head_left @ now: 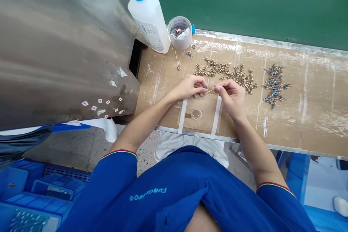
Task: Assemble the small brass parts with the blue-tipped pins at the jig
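The left hand (191,87) and right hand (230,96) meet in front of the body, both narrowly closed with the fingertips pinched together, and a thin pale stick (210,90) sits between them, gripped by the right fingertips and reaching toward the left fingertips; whatever may be at its tip is too small to tell. Just below the hands, on a cardboard mat (307,116), a small clear round dish (196,114) lies between two strips of white tape (182,116). Beyond the fingertips, a loose scatter of small brass-coloured fittings (225,72) spreads close to the right hand, and farther out on that side lies a looser group of blue-tipped fittings (274,86). Past the left hand are a second thin stick (176,57) and a white squeeze bottle with a blue nozzle (149,18), tilted against a dented metal panel (59,50) that carries small red-marked white labels (100,100). Beside the bottle, a tape roll (179,32) stands holding crumpled scraps, and a green wall (272,0) rises behind the mat, well beyond both hands
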A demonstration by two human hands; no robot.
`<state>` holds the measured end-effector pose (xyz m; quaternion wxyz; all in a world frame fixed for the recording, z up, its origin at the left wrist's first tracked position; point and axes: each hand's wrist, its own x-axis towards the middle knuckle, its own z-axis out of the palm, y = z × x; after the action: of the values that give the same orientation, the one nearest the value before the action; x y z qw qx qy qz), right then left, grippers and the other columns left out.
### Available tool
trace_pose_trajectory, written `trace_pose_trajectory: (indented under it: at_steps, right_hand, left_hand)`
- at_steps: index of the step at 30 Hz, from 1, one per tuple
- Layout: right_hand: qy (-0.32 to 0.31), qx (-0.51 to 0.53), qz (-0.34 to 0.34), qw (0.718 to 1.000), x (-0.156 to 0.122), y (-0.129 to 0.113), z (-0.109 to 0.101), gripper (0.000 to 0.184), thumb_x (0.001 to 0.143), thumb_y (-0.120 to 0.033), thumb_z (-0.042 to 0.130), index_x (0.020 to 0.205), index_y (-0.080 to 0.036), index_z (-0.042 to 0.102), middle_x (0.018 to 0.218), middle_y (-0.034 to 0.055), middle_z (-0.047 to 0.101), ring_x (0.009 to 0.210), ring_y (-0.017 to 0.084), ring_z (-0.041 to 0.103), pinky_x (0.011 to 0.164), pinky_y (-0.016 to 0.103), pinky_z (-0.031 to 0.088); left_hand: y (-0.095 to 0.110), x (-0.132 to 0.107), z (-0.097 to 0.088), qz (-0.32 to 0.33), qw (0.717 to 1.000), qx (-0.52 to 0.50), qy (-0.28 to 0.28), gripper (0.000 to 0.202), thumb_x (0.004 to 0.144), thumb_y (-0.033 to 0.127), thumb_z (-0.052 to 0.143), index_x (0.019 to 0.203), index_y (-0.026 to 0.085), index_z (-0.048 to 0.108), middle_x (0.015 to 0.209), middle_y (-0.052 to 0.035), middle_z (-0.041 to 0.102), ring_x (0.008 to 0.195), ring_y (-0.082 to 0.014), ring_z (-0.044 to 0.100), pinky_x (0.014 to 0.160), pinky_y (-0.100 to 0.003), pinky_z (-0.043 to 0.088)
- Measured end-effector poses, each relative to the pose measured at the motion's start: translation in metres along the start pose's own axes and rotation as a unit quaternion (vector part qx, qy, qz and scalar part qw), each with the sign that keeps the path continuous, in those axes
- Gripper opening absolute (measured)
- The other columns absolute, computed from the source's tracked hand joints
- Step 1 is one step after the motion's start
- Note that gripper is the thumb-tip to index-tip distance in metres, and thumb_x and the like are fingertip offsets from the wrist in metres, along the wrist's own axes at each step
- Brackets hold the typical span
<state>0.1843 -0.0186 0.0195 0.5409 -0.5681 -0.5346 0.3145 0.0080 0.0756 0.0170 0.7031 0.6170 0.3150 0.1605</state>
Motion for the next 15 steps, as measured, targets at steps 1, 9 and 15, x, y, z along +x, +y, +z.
trace_pose_trajectory:
  at_steps: [1, 9, 15]
  right_hand:
    - [0.025, -0.013, -0.01, 1.0, 0.0009, 0.002, -0.0002, 0.046, 0.088, -0.068, 0.072, 0.081, -0.022, 0.072, 0.074, 0.0014, 0.073, 0.066, 0.015, 0.067, 0.062, 0.029, 0.054]
    - [0.059, -0.111, -0.048, 0.991, 0.0033, 0.0063, -0.0022, 0.044, 0.095, -0.064, 0.065, 0.085, -0.022, 0.071, 0.075, 0.0012, 0.072, 0.068, 0.016, 0.066, 0.066, 0.03, 0.054]
    - [0.05, -0.129, -0.054, 0.989, 0.0031, 0.0066, -0.0021, 0.043, 0.096, -0.064, 0.064, 0.084, -0.023, 0.071, 0.075, 0.0017, 0.072, 0.067, 0.016, 0.065, 0.065, 0.031, 0.053]
  left_hand:
    - [0.0006, -0.0003, 0.0005, -0.002, 1.0, 0.001, 0.001, 0.008, 0.085, 0.004, 0.07, 0.084, 0.009, 0.064, 0.072, -0.0036, 0.072, 0.062, -0.0089, 0.069, 0.05, -0.013, 0.049]
    - [0.0014, -0.0021, 0.0033, 0.017, 0.999, 0.029, 0.013, 0.01, 0.085, 0.002, 0.072, 0.082, 0.009, 0.064, 0.071, -0.0034, 0.071, 0.061, -0.0091, 0.069, 0.052, -0.016, 0.053]
    - [-0.0024, -0.0013, 0.0027, 0.028, 0.999, 0.032, 0.006, 0.011, 0.085, 0.007, 0.075, 0.083, 0.009, 0.064, 0.073, -0.0038, 0.072, 0.062, -0.0096, 0.069, 0.054, -0.017, 0.054]
